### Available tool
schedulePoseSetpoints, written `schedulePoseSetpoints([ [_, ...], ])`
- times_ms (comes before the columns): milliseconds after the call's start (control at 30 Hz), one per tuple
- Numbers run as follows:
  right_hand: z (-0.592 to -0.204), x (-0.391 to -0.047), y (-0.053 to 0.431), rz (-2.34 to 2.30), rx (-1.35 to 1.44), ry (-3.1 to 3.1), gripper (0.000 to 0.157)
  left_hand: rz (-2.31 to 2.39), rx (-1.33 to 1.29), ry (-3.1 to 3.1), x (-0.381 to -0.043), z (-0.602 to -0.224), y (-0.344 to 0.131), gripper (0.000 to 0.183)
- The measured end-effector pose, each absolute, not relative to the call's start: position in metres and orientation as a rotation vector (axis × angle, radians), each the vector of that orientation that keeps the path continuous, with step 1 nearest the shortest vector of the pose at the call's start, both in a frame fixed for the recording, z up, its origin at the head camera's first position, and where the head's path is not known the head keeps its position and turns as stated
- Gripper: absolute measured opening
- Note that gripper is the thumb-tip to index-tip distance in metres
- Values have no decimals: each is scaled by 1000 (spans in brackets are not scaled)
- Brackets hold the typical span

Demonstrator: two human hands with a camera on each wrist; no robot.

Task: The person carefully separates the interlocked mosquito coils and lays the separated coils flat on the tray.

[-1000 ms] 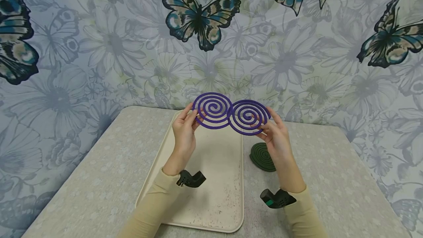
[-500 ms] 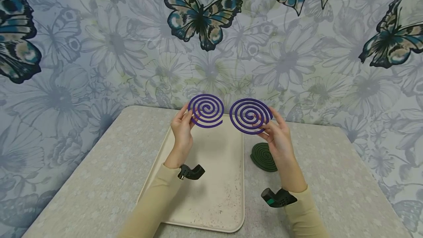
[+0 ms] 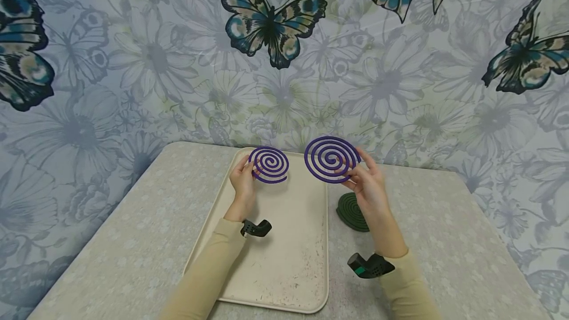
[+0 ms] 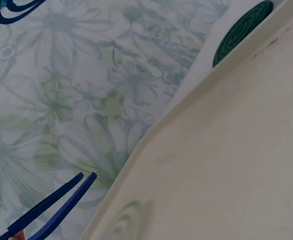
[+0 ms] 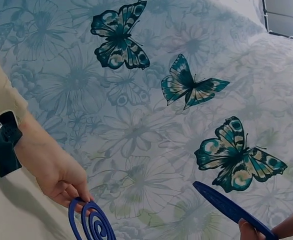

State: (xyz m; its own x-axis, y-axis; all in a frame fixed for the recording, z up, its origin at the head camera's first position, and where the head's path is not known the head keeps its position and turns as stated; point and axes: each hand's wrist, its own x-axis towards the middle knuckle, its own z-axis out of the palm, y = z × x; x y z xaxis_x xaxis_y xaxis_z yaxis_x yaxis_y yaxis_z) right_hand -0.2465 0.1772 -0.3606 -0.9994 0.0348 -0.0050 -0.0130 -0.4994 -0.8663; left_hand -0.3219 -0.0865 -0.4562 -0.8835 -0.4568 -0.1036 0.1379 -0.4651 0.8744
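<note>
In the head view my left hand [image 3: 243, 189] pinches a purple mosquito coil [image 3: 269, 161] by its left edge, over the far end of the tray. My right hand [image 3: 372, 189] holds a second purple mosquito coil [image 3: 331, 160] by its right side, the fingers partly behind the rings. A gap separates the two coils, and the right one is a little higher. The right wrist view has the left coil [image 5: 99, 225] hanging from the left fingertips, while the right coil [image 5: 226, 205] appears nearly edge-on.
A cream tray [image 3: 284, 260] with dark specks near its lower right lies on the grey patterned table [image 3: 146, 221]. To the right of it sits a dark green coil [image 3: 350, 211], partly hidden by the right wrist. Behind the table hangs a butterfly-print cloth [image 3: 178, 63].
The two coils overlapped and have come apart. My left hand has moved left, then down toward the tray with its coil; the right hand has shifted only slightly.
</note>
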Motion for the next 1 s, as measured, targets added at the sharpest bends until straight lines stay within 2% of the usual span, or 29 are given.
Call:
schedulePoseSetpoints([
  [500,-395,-265,162,2644,-68,-1765,68,-2349,622,-1422,-330,-482,-96,39],
  [700,-422,-285,149,2544,-192,-1936,67,-2240,657,-1506,-330,-488,-100,37],
  [1000,-451,-316,132,2461,-209,-2010,65,-2049,685,-1654,-329,-488,-103,39],
])
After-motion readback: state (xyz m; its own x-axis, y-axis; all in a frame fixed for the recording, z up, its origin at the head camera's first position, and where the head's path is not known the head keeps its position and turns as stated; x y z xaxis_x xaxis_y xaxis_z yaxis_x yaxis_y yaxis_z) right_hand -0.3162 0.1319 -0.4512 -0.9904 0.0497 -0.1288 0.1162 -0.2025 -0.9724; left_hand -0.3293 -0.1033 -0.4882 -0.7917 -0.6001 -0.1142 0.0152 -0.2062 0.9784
